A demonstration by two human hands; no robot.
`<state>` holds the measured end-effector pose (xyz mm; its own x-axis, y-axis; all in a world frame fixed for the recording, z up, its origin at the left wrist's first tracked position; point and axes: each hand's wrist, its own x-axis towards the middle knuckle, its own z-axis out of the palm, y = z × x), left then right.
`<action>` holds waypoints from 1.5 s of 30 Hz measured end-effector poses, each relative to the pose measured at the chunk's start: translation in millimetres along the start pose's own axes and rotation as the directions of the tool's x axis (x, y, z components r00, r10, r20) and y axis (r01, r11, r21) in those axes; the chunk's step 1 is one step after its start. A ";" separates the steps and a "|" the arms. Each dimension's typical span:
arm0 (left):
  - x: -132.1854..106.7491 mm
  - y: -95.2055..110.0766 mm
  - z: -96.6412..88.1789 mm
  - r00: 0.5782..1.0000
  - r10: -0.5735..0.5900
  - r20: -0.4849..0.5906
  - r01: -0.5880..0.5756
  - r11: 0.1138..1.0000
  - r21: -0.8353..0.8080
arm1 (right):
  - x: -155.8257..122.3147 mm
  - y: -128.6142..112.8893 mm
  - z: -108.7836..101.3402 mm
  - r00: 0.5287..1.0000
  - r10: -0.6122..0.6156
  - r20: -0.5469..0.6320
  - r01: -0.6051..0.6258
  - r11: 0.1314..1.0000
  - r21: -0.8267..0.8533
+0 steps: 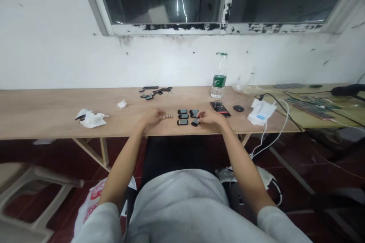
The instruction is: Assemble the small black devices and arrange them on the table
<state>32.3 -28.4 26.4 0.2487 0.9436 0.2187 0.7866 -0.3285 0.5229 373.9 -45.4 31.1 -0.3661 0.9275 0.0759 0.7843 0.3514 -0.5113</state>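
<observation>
My left hand is at the left end of a short row of small, light-coloured pieces. Its thumb and fingertips close in on that end; the pieces are too small to name. My right hand pinches a small black device with a grey face, tilted at the table's front side. Left of it, three similar devices lie in a column. Two more lie just behind the held one, partly covered by my right fingers.
Behind lies a pile of black device parts. A water bottle, a phone, a black oval object and a white box with cables stand to the right. Crumpled tissues lie left. The wooden table's front edge is close.
</observation>
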 end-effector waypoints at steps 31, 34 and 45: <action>-22.6 69.9 7.9 0.924 0.379 -0.048 -0.382 0.914 -0.133 | -4.3 -20.9 -1.0 0.981 -0.068 -0.179 0.163 0.787 0.595; -25.4 85.7 14.7 0.880 0.465 -0.096 -0.474 0.871 -0.128 | -5.6 -31.0 3.3 0.975 -0.098 -0.198 0.206 0.729 0.653; -24.9 92.5 21.5 0.865 0.457 -0.209 -0.475 0.879 -0.046 | -9.3 -40.6 7.0 0.980 -0.062 -0.191 0.178 0.714 0.678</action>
<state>111.1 -81.3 51.5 0.4559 0.6571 0.6003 0.5472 -0.7389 0.3932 341.9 -69.2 45.2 -0.3117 0.9110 0.2701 0.1553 0.3293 -0.9314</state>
